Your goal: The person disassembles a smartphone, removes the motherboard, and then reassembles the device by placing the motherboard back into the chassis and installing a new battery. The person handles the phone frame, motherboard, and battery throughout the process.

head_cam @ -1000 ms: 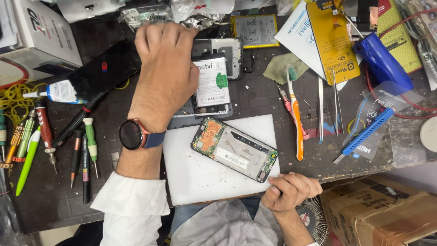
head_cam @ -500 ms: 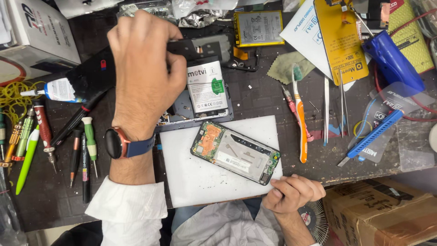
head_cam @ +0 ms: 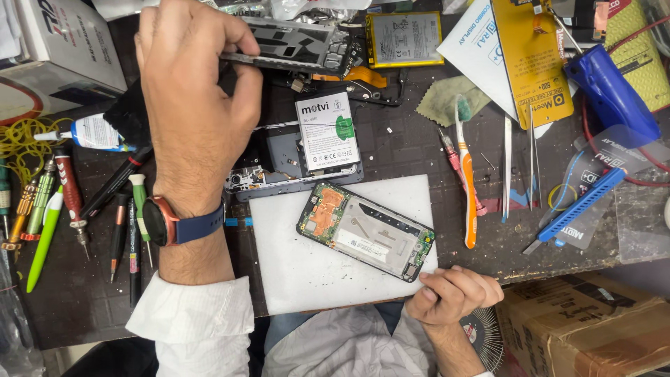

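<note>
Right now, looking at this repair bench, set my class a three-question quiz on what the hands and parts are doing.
1. True or false: the opened phone lies on the white mat.
2. Which hand grips the dark phone panel? A left B right
3. Fill in: the right hand rests at the mat's near ___ corner.

Key: 1 true; 2 A, the left hand pinches it; 3 right.

A dark, flat phone panel (head_cam: 296,45) lies level at the bench's far edge, its left end pinched.
</note>
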